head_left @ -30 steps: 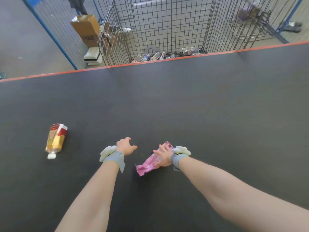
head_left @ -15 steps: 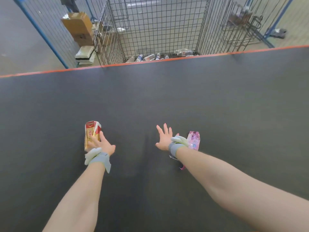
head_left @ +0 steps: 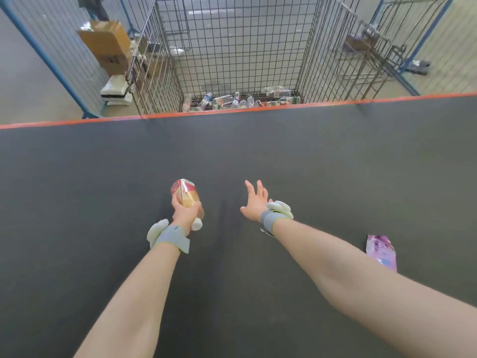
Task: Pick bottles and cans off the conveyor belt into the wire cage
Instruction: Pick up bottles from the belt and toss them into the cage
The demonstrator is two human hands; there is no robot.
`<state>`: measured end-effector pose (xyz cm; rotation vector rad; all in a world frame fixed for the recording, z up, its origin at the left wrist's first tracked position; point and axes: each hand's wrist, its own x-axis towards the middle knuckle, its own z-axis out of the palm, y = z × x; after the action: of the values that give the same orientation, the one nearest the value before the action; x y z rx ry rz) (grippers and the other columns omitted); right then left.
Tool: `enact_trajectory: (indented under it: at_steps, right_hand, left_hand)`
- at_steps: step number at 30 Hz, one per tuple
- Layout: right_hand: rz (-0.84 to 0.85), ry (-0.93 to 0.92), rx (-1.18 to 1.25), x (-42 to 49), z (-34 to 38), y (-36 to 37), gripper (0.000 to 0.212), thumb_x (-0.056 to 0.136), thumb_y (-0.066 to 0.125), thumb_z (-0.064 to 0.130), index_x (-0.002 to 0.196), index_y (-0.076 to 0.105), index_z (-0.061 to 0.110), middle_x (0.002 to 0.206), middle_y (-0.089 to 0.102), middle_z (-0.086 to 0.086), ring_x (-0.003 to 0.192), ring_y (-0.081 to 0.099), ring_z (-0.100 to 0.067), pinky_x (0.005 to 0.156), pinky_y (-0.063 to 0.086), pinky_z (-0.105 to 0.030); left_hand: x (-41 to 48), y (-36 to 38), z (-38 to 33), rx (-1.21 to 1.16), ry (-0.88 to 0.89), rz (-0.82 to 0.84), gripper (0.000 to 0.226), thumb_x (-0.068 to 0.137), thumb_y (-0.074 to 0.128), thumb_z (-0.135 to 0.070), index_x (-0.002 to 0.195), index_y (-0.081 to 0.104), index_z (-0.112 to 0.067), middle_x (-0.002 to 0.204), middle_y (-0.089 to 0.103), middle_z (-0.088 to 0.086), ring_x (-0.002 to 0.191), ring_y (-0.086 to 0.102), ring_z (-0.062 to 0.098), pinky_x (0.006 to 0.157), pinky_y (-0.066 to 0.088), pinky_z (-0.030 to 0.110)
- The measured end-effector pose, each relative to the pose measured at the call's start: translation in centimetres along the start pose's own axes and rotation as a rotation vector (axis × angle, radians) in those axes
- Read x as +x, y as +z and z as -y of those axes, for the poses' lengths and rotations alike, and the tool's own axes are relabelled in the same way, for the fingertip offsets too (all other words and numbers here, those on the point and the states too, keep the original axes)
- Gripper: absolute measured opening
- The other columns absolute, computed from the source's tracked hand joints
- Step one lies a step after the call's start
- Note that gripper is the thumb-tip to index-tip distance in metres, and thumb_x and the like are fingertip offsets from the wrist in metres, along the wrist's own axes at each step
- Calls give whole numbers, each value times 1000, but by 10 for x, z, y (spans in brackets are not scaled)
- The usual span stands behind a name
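My left hand [head_left: 186, 212] grips a plastic bottle [head_left: 183, 194] with amber liquid, a red and white label and a white cap, held above the dark conveyor belt [head_left: 335, 156] with its base pointing away from me. My right hand [head_left: 254, 202] hovers to the right of it with fingers spread and nothing in it. The wire cage [head_left: 232, 47] stands beyond the belt's orange far edge, with several bottles [head_left: 240, 100] lying on its floor.
A pink wrapper [head_left: 382, 251] lies on the belt at the right, beside my right forearm. A cardboard box [head_left: 107, 45] and white packs [head_left: 114, 90] sit left of the cage. Blue-framed mesh fencing [head_left: 51, 60] runs behind, and a folded wire frame [head_left: 366, 52] stands at the right.
My left hand closed on the bottle and lifted it off the belt. My right hand let go of the pink wrapper, which has drifted right with the belt.
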<state>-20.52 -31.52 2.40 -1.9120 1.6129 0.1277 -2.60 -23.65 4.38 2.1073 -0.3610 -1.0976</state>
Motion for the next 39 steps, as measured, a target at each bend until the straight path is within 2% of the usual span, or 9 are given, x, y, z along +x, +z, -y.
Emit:
enact_trajectory:
  at_steps: [3,5,7,9,11,15,21,30,39]
  right_hand:
    - [-84,3,49,59,13,-49,84,90,56,24,153,1,34,160,-14,-4,148,-3,-27,116,13,-51]
    - [-163,-27,104,88,30,-79,82,90,58,26,153,5,33,160,-11,-5,147,1,-28,116,14,-51]
    - [-259,-32,165,135,50,-111,80,91,58,26,153,8,31,160,-7,-6,146,5,-29,116,16,-50]
    - [-295,-41,231,181,69,-137,79,92,57,26,153,8,28,160,-5,-8,145,7,-32,117,17,-46]
    - [-291,-72,227,215,86,-147,78,93,56,27,153,7,25,160,-5,-10,145,8,-33,118,16,-42]
    - [-223,-114,149,230,94,-127,81,93,56,33,153,4,28,160,-7,-10,146,8,-33,119,16,-44]
    - [-130,-57,119,149,69,-101,83,92,57,40,153,1,32,160,-8,-9,146,8,-34,119,13,-45]
    - [56,20,-19,-10,-1,-28,84,92,52,49,153,-4,33,161,-10,-7,147,11,-34,119,14,-46]
    - [338,20,-160,-134,-64,74,82,93,46,56,153,-5,34,161,-15,-3,148,-5,-33,120,3,-47]
  left_hand:
    - [39,34,-89,-219,8,17,91,86,63,-36,151,0,-23,138,40,4,122,48,26,102,43,35]
    - [67,41,-150,-202,124,91,89,92,58,-38,152,-1,-11,121,44,-2,101,52,11,80,50,18]
    - [95,57,-224,-27,236,273,77,95,52,-42,150,15,-2,132,45,-3,92,51,5,52,44,1]
    - [126,62,-268,16,262,279,89,86,61,-49,150,19,-4,150,30,2,126,44,17,71,44,1]
    - [137,68,-277,67,243,297,118,73,73,-52,152,-6,-13,158,15,4,144,24,27,105,39,29]
    - [144,94,-232,199,153,137,122,82,66,-51,143,-34,-16,159,8,10,144,21,29,115,26,49]
    - [68,77,-155,312,101,143,104,89,55,-52,149,-22,-15,159,2,12,146,13,29,116,16,40]
    - [-44,27,-30,525,137,141,98,88,56,-50,152,-11,-18,157,14,14,143,23,32,117,24,44]
    - [-113,-14,108,695,122,94,88,91,54,-47,153,0,-12,157,14,17,146,10,33,119,13,43]
